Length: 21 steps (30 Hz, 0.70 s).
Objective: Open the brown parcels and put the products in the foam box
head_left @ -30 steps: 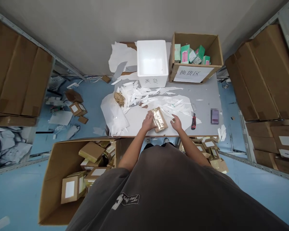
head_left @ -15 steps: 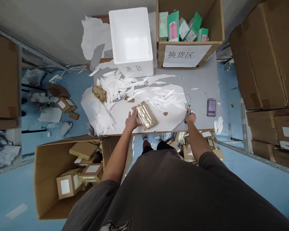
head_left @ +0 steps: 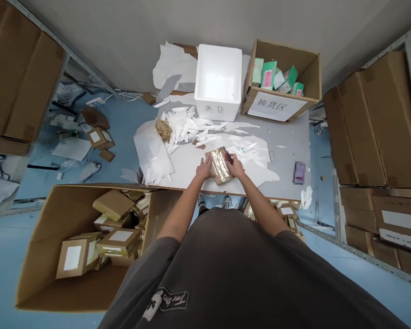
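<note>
A small cardboard box wrapped in shiny clear tape lies on the worktable near its front edge. My left hand grips the box along its left side, fingers at the upper corner and thumb lower down. In my right hand is a red and black utility knife, held against the right side of the box near its upper corner. The blade is too small to make out. White paper scraps are piled just beyond the box, with crumpled brown paper at their left.
Behind stand a white foam box and a carton of green-and-white packages. A phone lies at the table's right. Below left, a big carton holds several taped boxes. Shelves with cartons flank the table.
My right hand has brought the utility knife leftward from the table's right side to the box. My left hand still holds the box. The camera view has shifted.
</note>
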Each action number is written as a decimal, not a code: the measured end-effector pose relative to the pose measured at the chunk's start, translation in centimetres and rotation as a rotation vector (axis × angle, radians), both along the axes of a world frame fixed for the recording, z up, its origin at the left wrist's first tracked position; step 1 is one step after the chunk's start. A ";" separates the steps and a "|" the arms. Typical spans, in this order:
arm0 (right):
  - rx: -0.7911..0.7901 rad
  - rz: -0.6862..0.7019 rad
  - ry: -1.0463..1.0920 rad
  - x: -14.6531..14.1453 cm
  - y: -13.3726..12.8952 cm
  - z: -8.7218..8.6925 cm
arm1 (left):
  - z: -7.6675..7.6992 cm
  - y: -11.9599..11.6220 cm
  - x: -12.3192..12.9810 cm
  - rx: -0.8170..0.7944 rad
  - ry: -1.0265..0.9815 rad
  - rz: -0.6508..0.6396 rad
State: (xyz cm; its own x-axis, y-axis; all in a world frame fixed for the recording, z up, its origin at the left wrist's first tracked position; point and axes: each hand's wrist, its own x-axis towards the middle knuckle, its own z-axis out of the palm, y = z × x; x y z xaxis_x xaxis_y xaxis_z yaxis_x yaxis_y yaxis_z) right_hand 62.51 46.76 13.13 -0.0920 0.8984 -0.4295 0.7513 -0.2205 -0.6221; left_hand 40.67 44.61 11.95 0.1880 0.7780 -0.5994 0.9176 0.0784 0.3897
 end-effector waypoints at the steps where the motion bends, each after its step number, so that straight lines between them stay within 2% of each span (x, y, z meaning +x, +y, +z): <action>1: -0.006 0.059 -0.050 -1.8 0.2 0.5 | -0.1 0.1 0.0 -0.001 -0.004 0.003; 3: -0.036 0.122 -0.167 -4.6 0.6 1.1 | -0.2 0.4 0.1 0.007 -0.009 0.015; 5: -0.076 0.125 -0.255 -6.3 0.9 1.3 | -0.3 0.4 0.1 0.012 -0.020 0.026; 10: -0.098 0.132 -0.275 -8.3 0.6 1.0 | -0.6 0.3 0.1 0.018 -0.057 0.036; 16: -0.153 0.195 -0.391 -8.6 -0.1 1.3 | -0.8 -0.1 -0.2 0.050 -0.055 0.034; 21: -0.312 0.303 -0.458 -6.0 -1.5 2.3 | -0.7 0.0 -0.2 0.041 -0.004 0.028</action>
